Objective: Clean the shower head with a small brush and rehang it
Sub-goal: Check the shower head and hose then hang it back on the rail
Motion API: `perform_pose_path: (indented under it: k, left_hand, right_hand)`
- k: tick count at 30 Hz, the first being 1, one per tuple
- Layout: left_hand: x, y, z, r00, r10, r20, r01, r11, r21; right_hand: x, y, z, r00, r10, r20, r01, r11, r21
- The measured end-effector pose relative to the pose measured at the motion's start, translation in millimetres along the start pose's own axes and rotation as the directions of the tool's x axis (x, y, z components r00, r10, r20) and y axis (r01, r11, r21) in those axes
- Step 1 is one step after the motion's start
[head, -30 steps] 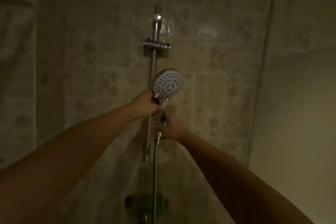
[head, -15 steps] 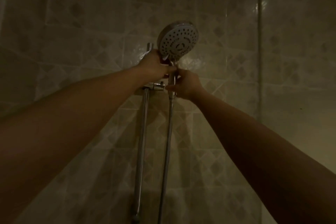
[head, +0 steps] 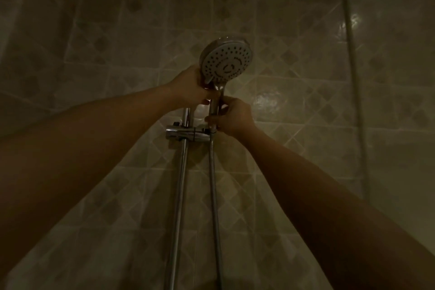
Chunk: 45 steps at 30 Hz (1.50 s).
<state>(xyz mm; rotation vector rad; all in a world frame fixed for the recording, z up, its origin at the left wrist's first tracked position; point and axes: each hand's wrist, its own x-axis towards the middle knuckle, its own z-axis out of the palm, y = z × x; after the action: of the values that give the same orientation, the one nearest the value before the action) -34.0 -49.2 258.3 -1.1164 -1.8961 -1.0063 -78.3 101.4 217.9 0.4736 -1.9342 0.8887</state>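
A round chrome shower head [head: 226, 63] with a white spray face is held up against the tiled wall, face turned toward me. My left hand [head: 191, 87] grips it at the neck just under the head. My right hand [head: 231, 115] is closed on the lower end of its handle, right above the chrome holder bracket [head: 187, 134] on the vertical slide rail [head: 180, 195]. The metal hose [head: 214, 195] hangs straight down from the handle. No brush is visible.
Beige patterned tiles cover the wall [head: 117, 54]. A wall corner [head: 353, 77] runs down on the right. The light is dim.
Both hands have lifted the shower head from low on the rail up to the bracket. The view has tilted upward with it.
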Motion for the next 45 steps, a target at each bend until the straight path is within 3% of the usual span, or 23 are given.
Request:
perform_pose_path:
  k: [11, 19, 25, 27, 32, 38, 45]
  left_hand:
    - [18.1, 20.5, -7.6, 0.984, 0.005, 0.181, -0.044, 0.975, 0.217]
    - [4.5, 7.4, -14.1, 0.990, 0.012, 0.138, -0.020, 0.998, 0.053]
    - [-5.6, 2.0, -9.6, 0.989, 0.015, 0.144, -0.020, 0.999, 0.031]
    - [-11.9, -3.3, -5.4, 0.992, 0.015, 0.126, -0.018, 1.000, 0.016]
    - [-15.7, -14.3, -0.7, 0.997, 0.029, 0.072, -0.022, 0.995, -0.102]
    - [-11.1, -28.8, 13.3, 0.998, -0.058, 0.014, 0.059, 0.948, -0.312]
    - [4.6, -37.6, 36.7, 0.989, -0.123, -0.079, 0.115, 0.988, -0.100]
  right_hand:
    - [1.8, -0.3, -1.9, 1.000, -0.002, -0.012, 0.004, 0.990, 0.143]
    - [5.3, -13.7, -5.2, 0.997, 0.012, 0.079, -0.014, 0.999, 0.032]
    - [-2.9, -16.5, 1.5, 0.999, -0.006, 0.041, 0.009, 0.997, -0.080]
    - [-5.2, -11.3, 6.1, 1.000, 0.008, 0.026, -0.007, 0.999, -0.048]
    - [-2.7, -3.6, 17.8, 1.000, 0.006, 0.012, -0.005, 0.995, -0.095]
    - [-4.0, 1.5, 29.6, 0.999, -0.010, -0.049, 0.005, 0.994, -0.113]
    - [-9.3, 15.9, 32.6, 0.999, 0.043, -0.024, -0.043, 0.999, -0.016]
